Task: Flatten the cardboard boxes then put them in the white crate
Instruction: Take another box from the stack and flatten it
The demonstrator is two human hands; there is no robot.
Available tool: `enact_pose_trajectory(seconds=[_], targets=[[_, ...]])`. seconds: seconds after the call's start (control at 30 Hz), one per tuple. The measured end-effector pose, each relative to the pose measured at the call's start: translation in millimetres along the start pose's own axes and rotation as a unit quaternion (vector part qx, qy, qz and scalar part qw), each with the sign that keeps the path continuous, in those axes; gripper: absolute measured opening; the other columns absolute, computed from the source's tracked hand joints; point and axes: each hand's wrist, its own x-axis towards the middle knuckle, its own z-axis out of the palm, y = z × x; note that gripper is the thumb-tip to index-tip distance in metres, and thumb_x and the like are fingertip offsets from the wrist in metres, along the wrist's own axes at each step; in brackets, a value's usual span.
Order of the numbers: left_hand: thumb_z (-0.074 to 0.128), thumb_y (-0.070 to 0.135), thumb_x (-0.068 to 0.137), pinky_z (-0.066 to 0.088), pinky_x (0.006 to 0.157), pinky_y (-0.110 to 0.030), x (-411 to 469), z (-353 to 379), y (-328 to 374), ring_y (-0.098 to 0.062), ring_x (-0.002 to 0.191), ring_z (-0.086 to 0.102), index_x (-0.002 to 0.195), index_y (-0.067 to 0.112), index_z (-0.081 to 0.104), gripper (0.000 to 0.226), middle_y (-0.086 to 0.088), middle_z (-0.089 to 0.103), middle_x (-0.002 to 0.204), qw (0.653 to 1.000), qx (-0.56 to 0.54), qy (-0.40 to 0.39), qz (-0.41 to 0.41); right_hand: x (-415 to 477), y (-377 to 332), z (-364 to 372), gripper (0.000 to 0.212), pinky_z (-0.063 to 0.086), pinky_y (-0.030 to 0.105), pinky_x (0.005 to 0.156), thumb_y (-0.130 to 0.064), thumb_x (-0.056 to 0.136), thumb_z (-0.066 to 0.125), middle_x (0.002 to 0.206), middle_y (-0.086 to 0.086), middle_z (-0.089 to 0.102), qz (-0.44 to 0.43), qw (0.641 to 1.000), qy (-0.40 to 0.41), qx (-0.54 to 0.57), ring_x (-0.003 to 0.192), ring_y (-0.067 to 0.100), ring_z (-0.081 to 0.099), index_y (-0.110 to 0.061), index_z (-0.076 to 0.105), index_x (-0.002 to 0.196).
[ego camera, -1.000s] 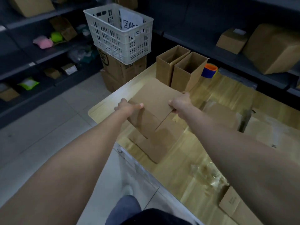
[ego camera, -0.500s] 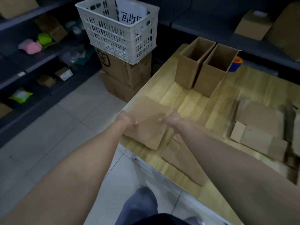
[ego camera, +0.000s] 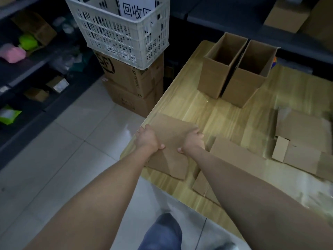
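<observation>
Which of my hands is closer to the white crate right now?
Left. The left hand grips the flat cardboard at the table edge, on the side toward the white crate; the right hand grips its other edge, farther in over the table.

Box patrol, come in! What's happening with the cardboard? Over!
Left hand and right hand both grip the flattened box at table edge. White crate ahead on stacked cartons, nothing between.
</observation>
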Motion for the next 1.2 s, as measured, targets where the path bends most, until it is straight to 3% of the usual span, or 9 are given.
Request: enact_pose_trajectory(seconds=[0.13, 0.27, 0.4, 0.57, 0.63, 0.73, 0.83, 1.03, 1.2], targets=[[0.086, 0.042, 0.06, 0.038, 0.104, -0.04, 9.9, -9.5, -0.2, -0.03, 0.129, 0.039, 0.137, 0.005, 0.033, 0.101, -0.014, 0.041, 0.138, 0.999, -0.021, -0.024, -0.036, 4.8, -4.4, -3.4, 0.115, 0.04, 0.037, 0.102, -0.031, 0.074, 0.081, 0.144, 0.022, 0.027, 0.031, 0.998, -0.014, 0.046, 0.131, 0.034, 0.041, 0.004, 0.0, 0.147], [0.083, 0.04, 0.066, 0.033, 0.109, -0.039, 4.5, -24.2, 8.3, -0.03, 0.133, 0.036, 0.136, 0.004, 0.038, 0.091, -0.015, 0.039, 0.142, 0.998, -0.051, -0.041, -0.016, -1.8, 10.3, -21.0, 0.074, 0.04, 0.034, 0.104, -0.033, 0.084, 0.07, 0.139, 0.021, 0.043, -0.002, 0.996, 0.016, 0.091, 0.131, 0.032, 0.041, 0.004, 0.034, 0.137], [0.082, 0.034, 0.069, 0.036, 0.106, -0.039, -23.2, -28.3, 57.4, -0.033, 0.129, 0.039, 0.136, 0.005, 0.034, 0.088, -0.017, 0.032, 0.142, 0.994, -0.083, -0.07, 0.023, -12.4, 51.5, -56.2, 0.069, 0.042, 0.035, 0.102, -0.035, 0.087, 0.065, 0.138, 0.024, 0.04, 0.03, 0.988, 0.048, 0.145, 0.131, 0.032, 0.038, 0.003, 0.035, 0.135], [0.078, 0.039, 0.073, 0.038, 0.105, -0.034, -72.5, 8.6, 118.0, -0.028, 0.128, 0.045, 0.138, 0.005, 0.042, 0.081, -0.015, 0.044, 0.141, 0.982, -0.034, -0.142, 0.116, -23.4, 143.3, -77.3, 0.048, 0.049, 0.028, 0.075, -0.033, 0.085, 0.066, 0.129, 0.024, 0.054, 0.107, 0.983, 0.036, 0.145, 0.124, 0.031, 0.049, -0.002, 0.058, 0.121], [0.077, 0.035, 0.076, 0.04, 0.104, -0.033, -89.3, 31.0, 126.7, -0.025, 0.125, 0.05, 0.135, 0.007, 0.049, 0.071, -0.011, 0.051, 0.138, 0.972, -0.022, -0.182, 0.147, -27.5, 171.6, -75.8, 0.046, 0.049, 0.032, 0.082, -0.032, 0.086, 0.066, 0.125, 0.021, 0.057, 0.131, 0.98, 0.02, 0.15, 0.125, 0.03, 0.049, -0.003, 0.057, 0.121], [0.075, 0.037, 0.078, 0.041, 0.101, -0.034, -102.7, 54.8, 129.0, -0.027, 0.125, 0.05, 0.134, 0.009, 0.05, 0.067, -0.011, 0.053, 0.136, 0.975, 0.027, -0.162, 0.15, -24.6, 196.1, -68.6, 0.053, 0.049, 0.039, 0.096, -0.026, 0.082, 0.072, 0.126, 0.017, 0.056, 0.143, 0.969, -0.017, 0.202, 0.12, 0.031, 0.052, -0.004, 0.053, 0.126], [0.076, 0.036, 0.076, 0.041, 0.101, -0.036, -106.9, 67.4, 129.8, -0.03, 0.124, 0.049, 0.132, 0.011, 0.047, 0.068, -0.013, 0.052, 0.135, 0.98, 0.049, -0.133, 0.136, -22.0, 205.9, -54.2, 0.05, 0.053, 0.038, 0.09, -0.023, 0.079, 0.075, 0.12, 0.016, 0.061, 0.154, 0.967, -0.018, 0.203, 0.109, 0.029, 0.061, -0.002, 0.058, 0.121], [0.082, 0.027, 0.069, 0.045, 0.097, -0.035, -108.8, 82.3, 133.8, -0.027, 0.116, 0.056, 0.123, 0.011, 0.054, 0.063, -0.012, 0.059, 0.126, 0.985, 0.043, -0.109, 0.123, -17.7, 215.5, -39.4, 0.056, 0.051, 0.036, 0.094, -0.022, 0.082, 0.068, 0.127, 0.014, 0.057, 0.173, 0.958, 0.021, 0.228, 0.118, 0.029, 0.057, -0.001, 0.047, 0.13], [0.081, 0.015, 0.071, 0.046, 0.094, -0.03, -105.9, 79.8, 136.0, -0.027, 0.113, 0.058, 0.121, 0.007, 0.056, 0.056, -0.014, 0.063, 0.12, 0.992, -0.005, -0.076, 0.098, -9.7, 213.0, -44.1, 0.046, 0.051, 0.035, 0.091, -0.018, 0.083, 0.065, 0.12, 0.014, 0.061, 0.116, 0.974, 0.006, 0.196, 0.112, 0.029, 0.06, -0.001, 0.052, 0.124]])
